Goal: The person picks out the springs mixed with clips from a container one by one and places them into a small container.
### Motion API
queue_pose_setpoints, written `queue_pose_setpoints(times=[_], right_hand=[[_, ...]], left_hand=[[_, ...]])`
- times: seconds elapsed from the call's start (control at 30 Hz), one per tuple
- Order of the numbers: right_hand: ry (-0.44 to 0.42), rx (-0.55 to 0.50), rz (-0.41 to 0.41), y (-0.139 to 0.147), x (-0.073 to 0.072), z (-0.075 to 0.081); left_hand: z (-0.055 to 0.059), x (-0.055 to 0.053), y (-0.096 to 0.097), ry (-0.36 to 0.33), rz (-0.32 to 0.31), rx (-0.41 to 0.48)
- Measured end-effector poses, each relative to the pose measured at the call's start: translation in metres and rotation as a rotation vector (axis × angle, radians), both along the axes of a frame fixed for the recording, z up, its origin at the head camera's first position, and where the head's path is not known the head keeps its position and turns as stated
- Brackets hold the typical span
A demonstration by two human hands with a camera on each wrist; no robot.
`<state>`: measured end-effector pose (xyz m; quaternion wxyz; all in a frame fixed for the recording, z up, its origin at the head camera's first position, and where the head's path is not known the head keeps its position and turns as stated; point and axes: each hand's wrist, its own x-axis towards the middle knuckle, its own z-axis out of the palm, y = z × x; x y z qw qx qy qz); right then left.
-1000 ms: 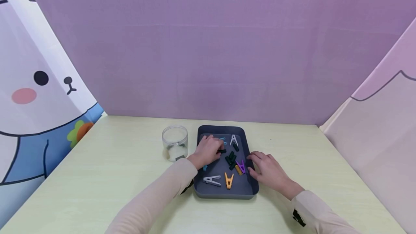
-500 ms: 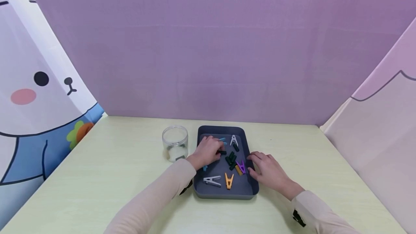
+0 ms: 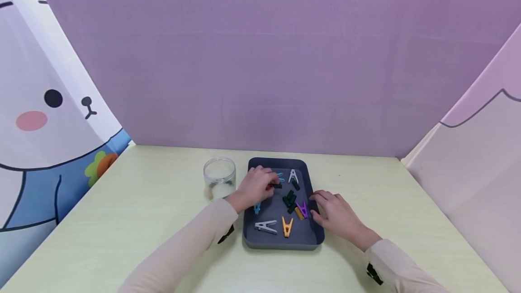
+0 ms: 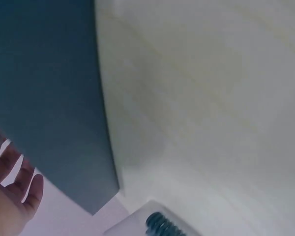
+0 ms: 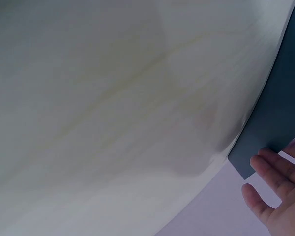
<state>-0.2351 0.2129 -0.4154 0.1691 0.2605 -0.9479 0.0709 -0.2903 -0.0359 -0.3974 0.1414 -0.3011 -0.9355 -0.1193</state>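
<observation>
My left hand [image 3: 255, 185] is over the far left part of the grey tray [image 3: 281, 244], pinching a small dark green cylinder [image 3: 277, 186] between thumb and fingers. More dark green cylinders [image 3: 289, 200] lie loose in the tray's middle, beside a yellow cylinder [image 3: 299, 213] and a purple clip [image 3: 302, 209]. At the tray's right wall rests my right hand [image 3: 335, 214], fingers extended along the rim and holding nothing. In the right wrist view its fingers [image 5: 270, 172] touch the tray's outer side. The left wrist view shows part of my left hand [image 4: 12, 196] past the tray wall.
Left of the tray stands a clear open jar [image 3: 219, 177]; in the left wrist view a green ribbed cylinder [image 4: 162, 225] shows inside it. Grey [image 3: 266, 226], orange [image 3: 286, 227], blue [image 3: 257, 208] and white clips [image 3: 293, 176] also lie in the tray.
My left hand has shifted slightly left and away from me with the dark green cylinder, uncovering more of the blue clip. The right hand stays in place.
</observation>
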Motion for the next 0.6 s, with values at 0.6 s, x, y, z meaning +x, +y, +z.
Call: queue_pose_setpoints(times=[0.6], right_hand=[[-0.001, 0.001, 0.005, 0.000, 0.000, 0.000]], left_hand=[[0.042, 0.010, -0.033, 0.100, 0.014, 0.079]])
